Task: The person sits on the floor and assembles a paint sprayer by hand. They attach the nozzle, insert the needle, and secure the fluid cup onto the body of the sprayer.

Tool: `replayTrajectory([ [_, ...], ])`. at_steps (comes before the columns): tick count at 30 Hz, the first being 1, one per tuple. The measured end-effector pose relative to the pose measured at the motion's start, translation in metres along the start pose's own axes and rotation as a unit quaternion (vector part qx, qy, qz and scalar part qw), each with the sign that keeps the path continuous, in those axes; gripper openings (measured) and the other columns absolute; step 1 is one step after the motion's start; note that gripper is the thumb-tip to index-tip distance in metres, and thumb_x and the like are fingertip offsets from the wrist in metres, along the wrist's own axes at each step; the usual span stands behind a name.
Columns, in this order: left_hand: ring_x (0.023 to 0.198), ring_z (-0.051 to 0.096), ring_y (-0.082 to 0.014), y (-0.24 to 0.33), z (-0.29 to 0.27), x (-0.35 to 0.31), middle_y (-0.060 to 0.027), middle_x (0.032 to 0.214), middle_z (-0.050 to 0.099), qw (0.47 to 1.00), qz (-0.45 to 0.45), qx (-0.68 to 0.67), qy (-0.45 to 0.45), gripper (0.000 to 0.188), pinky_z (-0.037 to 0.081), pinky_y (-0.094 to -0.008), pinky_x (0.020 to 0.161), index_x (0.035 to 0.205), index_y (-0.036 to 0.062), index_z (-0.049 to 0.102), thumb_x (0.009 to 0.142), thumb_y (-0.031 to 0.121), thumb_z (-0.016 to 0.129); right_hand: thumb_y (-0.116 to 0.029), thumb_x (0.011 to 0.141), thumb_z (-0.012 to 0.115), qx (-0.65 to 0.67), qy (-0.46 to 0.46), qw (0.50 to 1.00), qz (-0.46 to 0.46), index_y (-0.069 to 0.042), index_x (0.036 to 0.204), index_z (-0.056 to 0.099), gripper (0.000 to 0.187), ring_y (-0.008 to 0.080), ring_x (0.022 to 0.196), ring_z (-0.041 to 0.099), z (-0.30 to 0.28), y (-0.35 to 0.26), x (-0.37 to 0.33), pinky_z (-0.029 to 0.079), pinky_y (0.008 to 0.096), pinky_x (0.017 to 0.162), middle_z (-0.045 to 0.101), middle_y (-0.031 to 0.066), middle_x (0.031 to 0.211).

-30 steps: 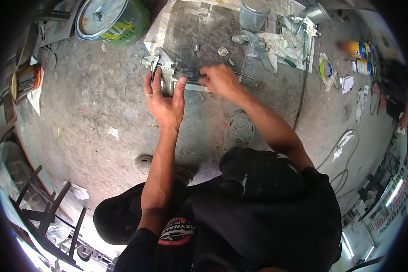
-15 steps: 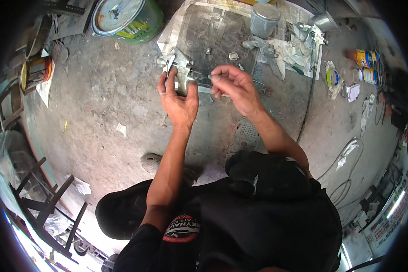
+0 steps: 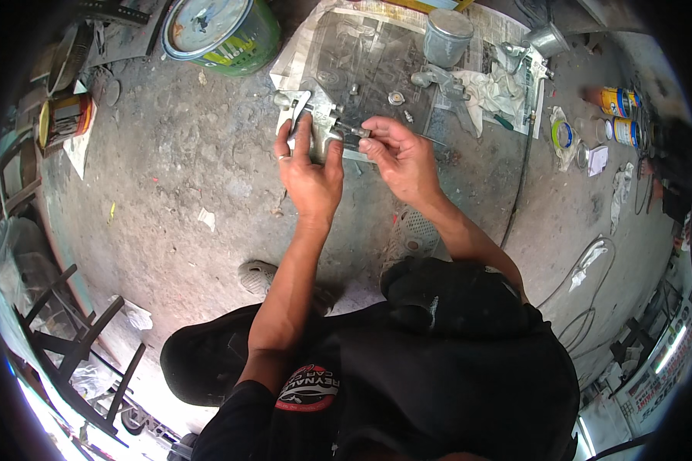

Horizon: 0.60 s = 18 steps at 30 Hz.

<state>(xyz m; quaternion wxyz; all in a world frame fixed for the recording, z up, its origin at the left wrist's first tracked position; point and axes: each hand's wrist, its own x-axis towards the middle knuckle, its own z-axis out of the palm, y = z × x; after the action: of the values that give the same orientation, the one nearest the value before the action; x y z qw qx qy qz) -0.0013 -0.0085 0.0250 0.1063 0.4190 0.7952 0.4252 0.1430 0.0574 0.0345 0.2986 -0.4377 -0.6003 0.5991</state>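
While my left hand (image 3: 309, 175) gripped the spray gun (image 3: 306, 115) over the newspaper (image 3: 377, 46), my right hand (image 3: 401, 157) fingers pinched its small metal part (image 3: 354, 129).

Landmark: newspaper sheet (image 3: 377, 58) spread on the ground. Left hand (image 3: 309, 173) at its near-left edge, holding a metal spray-gun body (image 3: 304, 115) over that corner. Right hand (image 3: 400, 157) just right of the left, at the sheet's near edge, fingertips on a small part, prob. a nozzle (image 3: 354, 129). On the sheet's far side: metal cup (image 3: 447, 34). Rag (image 3: 488, 84) on its right part. Paint bucket (image 3: 219, 31) left of it. Two small cans (image 3: 619, 115) well right.
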Motion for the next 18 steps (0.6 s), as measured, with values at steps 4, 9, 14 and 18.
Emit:
replayTrajectory([
  [4,0.116,0.06,-0.0435,0.0017,-0.0004,-0.0018,-0.0256,0.136,0.053,1.0,0.001,0.004,-0.013,0.054,0.05,-0.0461,0.095,0.131,0.0072,0.065,0.079,0.016,0.081,-0.002,0.095,0.069,0.007,0.011,1.0,-0.005,0.0,0.119,0.065,0.024,0.0081,0.088,0.067,0.0011,0.0035,0.0008,0.055,0.0227,0.076,0.073,0.0056,0.096],
  [9,0.117,0.06,-0.0442,0.0061,-0.0001,-0.0037,-0.0277,0.137,0.051,1.0,0.002,-0.003,-0.022,0.054,0.051,-0.0463,0.094,0.131,0.007,0.065,0.08,0.016,0.08,-0.004,0.095,0.07,-0.027,0.029,0.999,-0.029,0.0,0.118,0.067,0.024,0.0092,0.086,0.069,0.0015,0.0033,0.0016,0.056,0.0228,0.075,0.073,0.0066,0.095],
  [14,0.119,0.059,-0.0453,0.0067,0.0019,-0.0055,-0.0311,0.14,0.049,0.999,-0.009,0.005,-0.05,0.054,0.051,-0.0457,0.096,0.131,0.0072,0.065,0.08,0.017,0.079,-0.004,0.095,0.07,0.008,0.044,0.999,0.029,0.001,0.118,0.067,0.024,0.012,0.082,0.071,0.0041,0.0009,0.0003,0.059,0.0257,0.073,0.074,0.0077,0.095],
  [18,0.12,0.059,-0.0453,0.0075,0.0027,-0.0048,-0.031,0.142,0.047,0.999,-0.015,0.002,-0.044,0.053,0.051,-0.0461,0.095,0.129,0.007,0.067,0.079,0.019,0.079,-0.004,0.095,0.07,0.055,0.047,0.995,0.075,0.003,0.117,0.066,0.024,0.0131,0.081,0.071,0.0004,-0.0024,0.0006,0.059,0.0275,0.073,0.074,0.009,0.096],
])
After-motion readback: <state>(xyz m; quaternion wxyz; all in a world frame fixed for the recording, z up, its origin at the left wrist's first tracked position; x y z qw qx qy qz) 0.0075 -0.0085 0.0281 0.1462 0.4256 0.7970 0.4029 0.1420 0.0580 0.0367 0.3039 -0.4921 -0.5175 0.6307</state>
